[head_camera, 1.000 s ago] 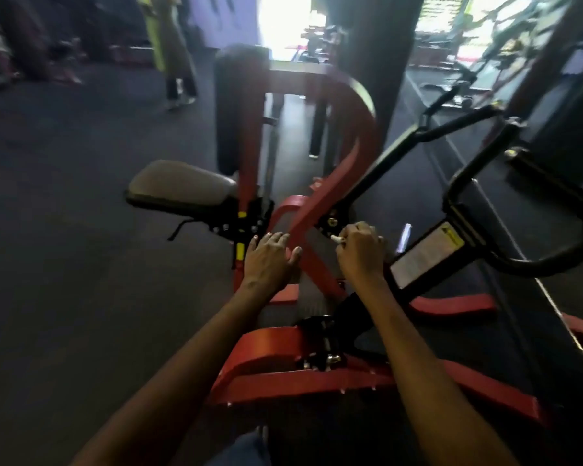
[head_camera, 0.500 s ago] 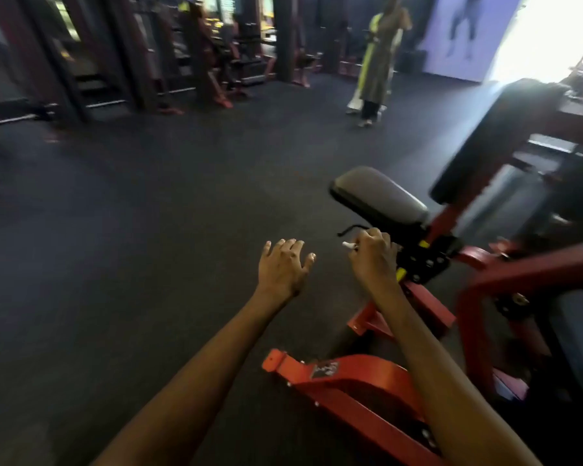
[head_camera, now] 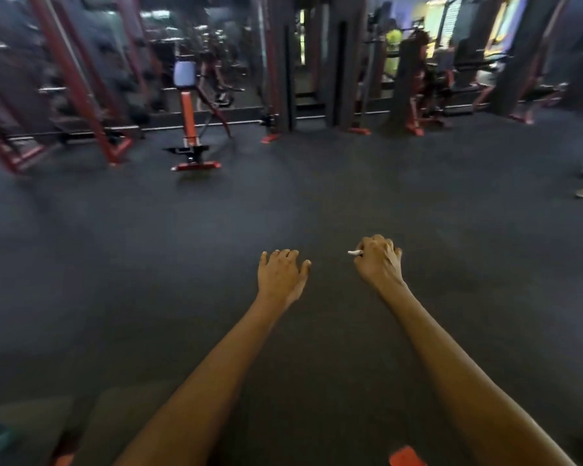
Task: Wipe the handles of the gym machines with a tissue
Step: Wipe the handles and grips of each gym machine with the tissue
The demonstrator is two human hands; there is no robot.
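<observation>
Dim, motion-blurred, wide-angle warp at edges

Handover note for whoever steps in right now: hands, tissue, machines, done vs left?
Left hand: open, fingers spread, holds nothing, over bare floor.
Right hand: curled round the tissue, a white bit poking out on the thumb side.
Machines: none within reach; the nearest is the red-framed bench across the floor, others along the far wall, blurred.
Done: cannot tell from this view.
Left: walk to a machine and wipe its handles.
</observation>
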